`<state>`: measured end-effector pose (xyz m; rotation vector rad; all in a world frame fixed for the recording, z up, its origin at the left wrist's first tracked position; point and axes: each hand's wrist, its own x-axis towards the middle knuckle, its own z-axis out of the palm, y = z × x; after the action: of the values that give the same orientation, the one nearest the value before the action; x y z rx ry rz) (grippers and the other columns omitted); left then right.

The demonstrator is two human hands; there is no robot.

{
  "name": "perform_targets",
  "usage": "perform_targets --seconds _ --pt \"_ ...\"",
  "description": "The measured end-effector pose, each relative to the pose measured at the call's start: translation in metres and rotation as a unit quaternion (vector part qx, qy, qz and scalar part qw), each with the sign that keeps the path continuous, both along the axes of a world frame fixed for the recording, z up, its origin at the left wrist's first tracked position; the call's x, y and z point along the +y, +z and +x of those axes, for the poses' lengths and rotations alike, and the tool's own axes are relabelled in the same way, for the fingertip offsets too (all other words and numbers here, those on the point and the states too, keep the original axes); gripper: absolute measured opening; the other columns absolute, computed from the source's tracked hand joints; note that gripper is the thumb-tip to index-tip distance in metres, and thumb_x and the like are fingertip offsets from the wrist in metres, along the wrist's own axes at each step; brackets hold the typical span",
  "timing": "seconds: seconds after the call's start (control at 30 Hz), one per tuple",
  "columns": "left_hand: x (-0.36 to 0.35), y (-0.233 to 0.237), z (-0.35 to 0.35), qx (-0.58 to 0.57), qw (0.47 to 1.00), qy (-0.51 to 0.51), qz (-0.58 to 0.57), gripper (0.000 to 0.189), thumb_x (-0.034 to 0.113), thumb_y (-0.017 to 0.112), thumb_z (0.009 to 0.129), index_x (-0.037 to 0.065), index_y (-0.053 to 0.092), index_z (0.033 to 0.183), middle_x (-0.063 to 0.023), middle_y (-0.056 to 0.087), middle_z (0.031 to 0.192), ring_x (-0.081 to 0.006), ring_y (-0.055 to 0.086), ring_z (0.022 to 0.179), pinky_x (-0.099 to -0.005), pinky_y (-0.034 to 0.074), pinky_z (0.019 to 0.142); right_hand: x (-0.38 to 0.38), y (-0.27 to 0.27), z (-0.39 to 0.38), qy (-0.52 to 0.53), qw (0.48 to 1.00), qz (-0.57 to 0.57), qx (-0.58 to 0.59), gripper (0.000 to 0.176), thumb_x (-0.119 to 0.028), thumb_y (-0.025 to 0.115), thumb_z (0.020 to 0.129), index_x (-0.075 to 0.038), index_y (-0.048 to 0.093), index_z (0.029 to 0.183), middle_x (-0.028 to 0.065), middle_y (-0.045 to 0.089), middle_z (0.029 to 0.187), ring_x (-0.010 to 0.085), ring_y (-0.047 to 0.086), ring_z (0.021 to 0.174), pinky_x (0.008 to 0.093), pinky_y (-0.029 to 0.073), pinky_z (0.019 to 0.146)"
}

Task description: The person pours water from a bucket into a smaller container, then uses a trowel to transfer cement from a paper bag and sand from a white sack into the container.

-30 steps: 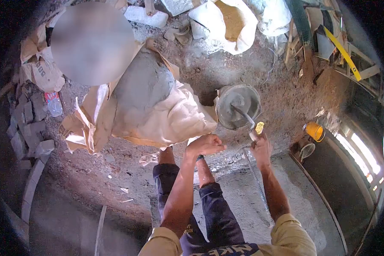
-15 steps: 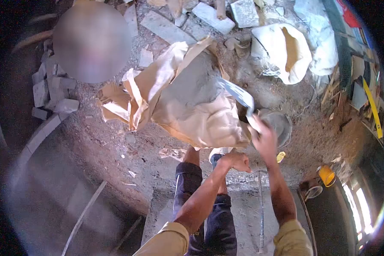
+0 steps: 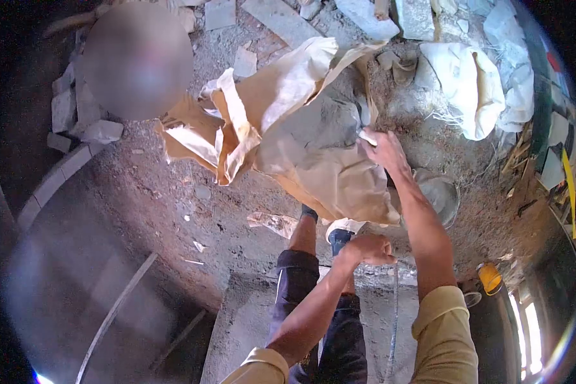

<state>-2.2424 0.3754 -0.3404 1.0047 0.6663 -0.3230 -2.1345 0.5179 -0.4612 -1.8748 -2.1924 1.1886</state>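
At the centre of the frame, an open paper sack is holding grey powder. The right hand is gripping a trowel, its partly hidden blade meeting the powder's right side. Below the sack, the left hand is hovering, fingers curled closed. Right of centre, a bucket is standing near the sack, partly behind the right forearm.

The right forearm stretches toward eleven o'clock, the right hand closed in a grip, while the left forearm slants toward one o'clock, the left hand loosely curled with its fingers toward three o'clock.
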Motion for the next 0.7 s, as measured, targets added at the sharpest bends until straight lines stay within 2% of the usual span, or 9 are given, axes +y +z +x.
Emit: perform_targets --seconds 0.1,0.17,0.27,0.3,0.37,0.47,0.6,0.7 --pt "0.009 0.000 0.000 -0.024 0.999 -0.044 -0.008 0.046 0.046 0.062 0.078 0.002 0.067 0.088 -0.0149 0.068 0.081 -0.0269 0.065 0.075 -0.0380 0.051 0.069 0.003 -0.005 0.003 -0.040 0.997 -0.054 0.046 0.034 -0.034 0.065 0.082 -0.014 0.066 0.109 0.0177 0.066 0.090 0.0380 0.064 0.079 0.0433 0.053 0.073" --pt "0.009 -0.002 0.000 -0.042 0.996 -0.072 -0.011 0.046 0.046 0.062 0.078 0.001 0.067 0.087 -0.0158 0.067 0.078 -0.0261 0.065 0.071 -0.0388 0.050 0.066 0.010 0.007 -0.004 0.023 0.994 -0.110 0.002 0.037 -0.034 0.065 0.082 -0.012 0.065 0.112 0.0198 0.065 0.093 0.0392 0.063 0.082 0.0434 0.052 0.075" --pt "0.003 0.000 -0.005 -0.018 0.999 -0.027 -0.003 0.046 0.046 0.062 0.078 0.000 0.067 0.084 -0.0156 0.067 0.076 -0.0256 0.065 0.070 -0.0385 0.050 0.066 0.017 0.014 -0.009 0.021 0.992 -0.127 -0.002 0.038 -0.035 0.066 0.082 -0.011 0.064 0.112 0.0214 0.065 0.093 0.0408 0.063 0.082 0.0436 0.051 0.075" --pt "0.004 -0.001 -0.004 -0.018 0.999 -0.027 -0.002 0.046 0.046 0.062 0.078 0.000 0.067 0.084 -0.0156 0.067 0.076 -0.0256 0.065 0.070 -0.0385 0.050 0.066 0.019 0.016 -0.011 0.022 0.992 -0.126 -0.002 0.038 -0.035 0.066 0.082 -0.011 0.064 0.112 0.0214 0.065 0.093 0.0408 0.063 0.082 0.0436 0.051 0.075" --pt "0.010 0.001 -0.002 -0.031 0.995 -0.089 -0.026 0.046 0.046 0.063 0.078 0.001 0.067 0.085 -0.0152 0.068 0.080 -0.0266 0.066 0.073 -0.0378 0.051 0.069 0.021 0.021 -0.013 0.026 0.990 -0.140 -0.010 0.040 -0.036 0.066 0.081 -0.010 0.064 0.112 0.0231 0.064 0.094 0.0412 0.062 0.085 0.0436 0.051 0.077" --pt "0.009 0.008 -0.006 -0.021 0.999 -0.033 -0.006 0.046 0.046 0.063 0.078 0.001 0.068 0.087 -0.0145 0.069 0.083 -0.0273 0.066 0.077 -0.0374 0.051 0.071 0.015 0.013 -0.012 0.030 0.991 -0.132 0.009 0.041 -0.036 0.067 0.080 -0.010 0.064 0.111 0.0230 0.064 0.095 0.0408 0.062 0.087 0.0434 0.050 0.078" --pt "0.006 0.005 -0.005 -0.048 0.997 -0.054 -0.019 0.047 0.047 0.064 0.078 0.002 0.069 0.090 -0.0147 0.069 0.086 -0.0277 0.067 0.080 -0.0380 0.051 0.073 0.012 0.003 -0.009 0.050 0.987 -0.150 0.032 0.043 -0.037 0.068 0.080 -0.008 0.064 0.112 0.0226 0.064 0.097 0.0397 0.062 0.088 0.0418 0.050 0.079" --pt "0.001 0.004 -0.004 -0.045 0.997 -0.055 -0.017 0.047 0.047 0.065 0.077 0.002 0.069 0.090 -0.0141 0.069 0.085 -0.0275 0.066 0.079 -0.0378 0.051 0.073 0.012 0.005 -0.008 0.017 0.986 -0.155 0.058 0.045 -0.037 0.068 0.080 -0.007 0.064 0.112 0.0216 0.065 0.098 0.0369 0.064 0.088 0.0398 0.050 0.080"
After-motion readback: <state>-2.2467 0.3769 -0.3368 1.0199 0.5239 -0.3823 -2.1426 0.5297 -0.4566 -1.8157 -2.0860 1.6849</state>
